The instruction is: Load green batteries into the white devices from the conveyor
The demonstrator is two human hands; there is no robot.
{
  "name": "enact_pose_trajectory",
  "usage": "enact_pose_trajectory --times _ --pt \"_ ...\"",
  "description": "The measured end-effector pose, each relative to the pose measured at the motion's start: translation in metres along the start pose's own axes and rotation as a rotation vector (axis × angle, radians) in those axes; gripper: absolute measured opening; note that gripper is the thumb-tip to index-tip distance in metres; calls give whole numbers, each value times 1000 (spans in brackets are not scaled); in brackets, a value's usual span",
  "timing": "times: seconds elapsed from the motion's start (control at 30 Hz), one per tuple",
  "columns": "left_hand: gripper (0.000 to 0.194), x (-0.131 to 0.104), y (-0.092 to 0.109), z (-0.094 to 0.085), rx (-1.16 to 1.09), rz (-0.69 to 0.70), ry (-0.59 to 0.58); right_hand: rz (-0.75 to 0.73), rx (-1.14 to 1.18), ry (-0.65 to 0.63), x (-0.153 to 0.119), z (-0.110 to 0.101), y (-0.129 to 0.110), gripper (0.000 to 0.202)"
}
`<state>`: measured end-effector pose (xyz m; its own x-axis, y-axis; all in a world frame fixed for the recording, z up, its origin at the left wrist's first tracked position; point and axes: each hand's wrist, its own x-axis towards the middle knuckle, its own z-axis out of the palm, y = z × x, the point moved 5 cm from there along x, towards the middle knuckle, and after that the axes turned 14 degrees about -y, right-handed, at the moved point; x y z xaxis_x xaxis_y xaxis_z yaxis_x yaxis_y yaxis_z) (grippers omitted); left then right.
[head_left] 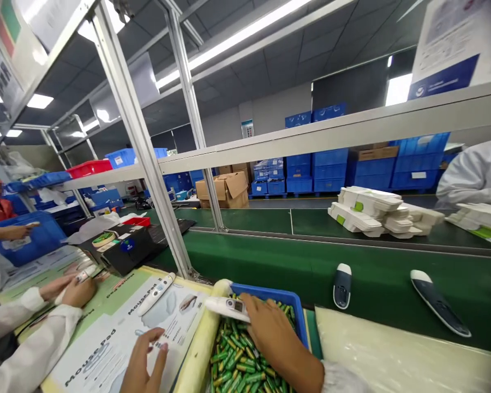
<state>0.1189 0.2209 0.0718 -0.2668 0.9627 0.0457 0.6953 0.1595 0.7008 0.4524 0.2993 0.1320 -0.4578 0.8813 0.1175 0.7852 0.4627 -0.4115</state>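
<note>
My right hand [275,337] is closed round one end of a white handheld thermometer [228,308] with a small dark screen. It is above a blue bin [288,298] filled with green and gold batteries [242,356]. My left hand [144,363] hovers over a printed mouse pad [106,343], thumb and fingers apart and nothing between them. A second white thermometer [157,293] lies on the pad's far side, apart from my left hand. A rolled pale foam strip [196,349] runs between the pad and the bin.
On the green conveyor [262,259] lie dark-blue-and-white devices [342,286], and folded white cartons [376,213] are stacked beyond. Pale foam sheeting [393,355] is at right. A metal post [147,147] rises behind the pad. At left, a co-worker's hands [77,290] hold a similar white device.
</note>
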Motion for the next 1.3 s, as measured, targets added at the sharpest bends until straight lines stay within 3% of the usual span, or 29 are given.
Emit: enact_pose_trajectory --times 0.07,0.17,0.27,0.33,0.4,0.5,0.63,0.73,0.83,0.9,0.97,1.07,1.13,1.2,1.23,1.3 --pt "70 36 -20 -13 194 20 106 53 85 -21 5 -4 14 49" --pt "76 87 -39 -28 328 -28 161 61 519 152 11 -38 52 32" --pt "86 122 -47 -30 371 -121 155 -4 1028 303 22 -61 105 51" --pt "87 133 -48 -25 396 -149 116 74 1163 420 27 -64 148 64" --pt "85 138 -50 -21 425 -147 67 220 1108 538 26 -62 189 70" --pt "86 144 -56 -21 461 -152 35 394 945 585 21 -52 232 61" --pt "85 151 -66 -25 462 -148 21 513 788 528 17 -37 259 40" --pt "77 139 -69 -24 433 -74 6 538 678 486 14 -37 263 40" --pt "64 99 -54 -19 363 90 27 511 574 486 11 -50 245 45" --pt "55 64 -28 -11 324 237 38 382 518 405 14 -58 206 43" --pt "48 29 8 1 335 384 36 133 514 180 18 -57 144 53" --pt "38 -14 69 18 442 680 56 -235 510 -243 6 -33 38 94" --pt "41 -36 98 28 540 866 30 -350 351 -408 -12 -16 -10 75" --pt "63 -53 109 32 578 945 -9 -376 147 -453 -24 -9 -30 37" --pt "73 -58 108 32 563 913 -22 -364 79 -431 -26 -11 -31 27" --pt "86 -62 95 32 489 714 -57 -318 85 -298 -23 -24 -20 32"
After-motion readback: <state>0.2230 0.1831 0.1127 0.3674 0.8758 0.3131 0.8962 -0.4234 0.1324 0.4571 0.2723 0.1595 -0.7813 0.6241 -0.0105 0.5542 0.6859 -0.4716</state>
